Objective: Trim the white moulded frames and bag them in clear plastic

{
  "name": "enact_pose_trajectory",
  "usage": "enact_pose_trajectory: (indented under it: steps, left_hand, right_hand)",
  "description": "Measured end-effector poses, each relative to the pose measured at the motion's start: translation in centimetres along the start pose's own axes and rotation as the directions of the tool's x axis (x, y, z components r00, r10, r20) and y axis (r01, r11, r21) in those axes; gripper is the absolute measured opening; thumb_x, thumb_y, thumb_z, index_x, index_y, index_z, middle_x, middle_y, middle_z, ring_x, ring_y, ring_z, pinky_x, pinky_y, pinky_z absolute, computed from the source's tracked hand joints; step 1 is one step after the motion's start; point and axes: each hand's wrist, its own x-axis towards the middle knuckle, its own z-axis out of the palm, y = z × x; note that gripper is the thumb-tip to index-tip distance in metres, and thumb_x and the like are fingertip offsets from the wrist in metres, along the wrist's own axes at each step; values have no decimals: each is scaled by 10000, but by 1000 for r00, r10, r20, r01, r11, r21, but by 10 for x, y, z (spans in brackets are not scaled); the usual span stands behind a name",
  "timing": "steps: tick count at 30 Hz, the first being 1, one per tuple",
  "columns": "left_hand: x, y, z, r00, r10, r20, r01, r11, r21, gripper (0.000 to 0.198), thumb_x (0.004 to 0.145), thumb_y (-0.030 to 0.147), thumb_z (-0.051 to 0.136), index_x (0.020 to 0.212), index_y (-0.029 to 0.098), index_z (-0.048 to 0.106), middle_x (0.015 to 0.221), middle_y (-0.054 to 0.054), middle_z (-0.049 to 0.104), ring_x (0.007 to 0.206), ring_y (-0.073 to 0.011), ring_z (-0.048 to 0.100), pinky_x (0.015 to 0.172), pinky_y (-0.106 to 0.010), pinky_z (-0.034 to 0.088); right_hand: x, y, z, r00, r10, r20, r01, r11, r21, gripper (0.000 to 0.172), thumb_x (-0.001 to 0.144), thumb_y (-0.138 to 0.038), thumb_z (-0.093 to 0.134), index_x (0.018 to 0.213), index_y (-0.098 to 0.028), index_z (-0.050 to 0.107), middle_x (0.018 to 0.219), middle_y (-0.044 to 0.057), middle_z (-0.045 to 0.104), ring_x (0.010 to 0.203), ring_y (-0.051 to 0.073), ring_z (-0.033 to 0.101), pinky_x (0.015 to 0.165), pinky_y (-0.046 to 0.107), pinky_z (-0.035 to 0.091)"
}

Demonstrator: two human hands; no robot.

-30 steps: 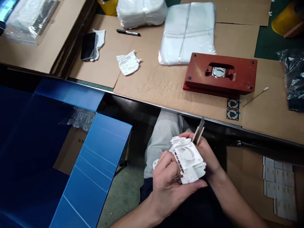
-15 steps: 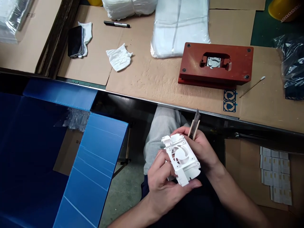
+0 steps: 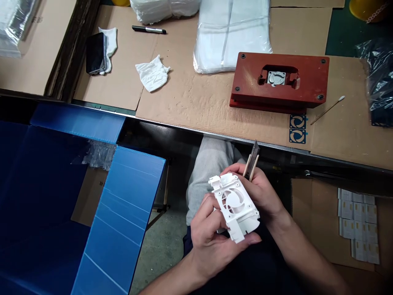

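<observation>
My left hand (image 3: 211, 233) is closed around a white plastic fan housing (image 3: 236, 203), gripping its left side and lower edge, with the thumb along the bottom. The housing is tilted and shows a round opening with curved blades. My right hand (image 3: 260, 190) is closed on a utility knife (image 3: 252, 160), whose dark blade points up and away past the fingers. Fingers of that hand also reach behind the housing's upper edge, so whether they touch it is hidden. Both hands are over my lap, in front of the table edge.
On the cardboard-covered table stand a red fixture block (image 3: 282, 96) with a grey metal insert (image 3: 276, 78), two blue fan-shaped pieces (image 3: 297, 129), a cotton swab (image 3: 328, 110), a marker (image 3: 149, 30) and a phone (image 3: 95, 53). A blue bin (image 3: 119, 217) is left; white parts (image 3: 357, 223) lie lower right.
The view has shifted very slightly. Both hands keep the same grip on the fan housing and the utility knife, with almost no motion.
</observation>
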Motion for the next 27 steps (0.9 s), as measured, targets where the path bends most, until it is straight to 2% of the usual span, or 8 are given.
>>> enact_pose_trajectory:
  steps: [11,27]
  left_hand:
    - [1,-1,-1,999,32,29,-33,998,46,356,675,472,870,827,173,750,812,-65,681,785,-223,668,654,-337,567]
    - [0,-2,-1,1000,19,9,-19,999,39,328,691,458,865,797,174,741,774,-51,661,699,-189,624,617,-321,529]
  right_hand:
    - [0,-2,0,1000,3,8,-4,1000,9,216,878,-453,698,900,-242,740,763,-5,676,611,135,545,547,245,424]
    - [0,5,0,999,34,-16,-34,999,3,197,856,-450,714,898,-260,743,731,-7,680,586,146,532,520,249,409]
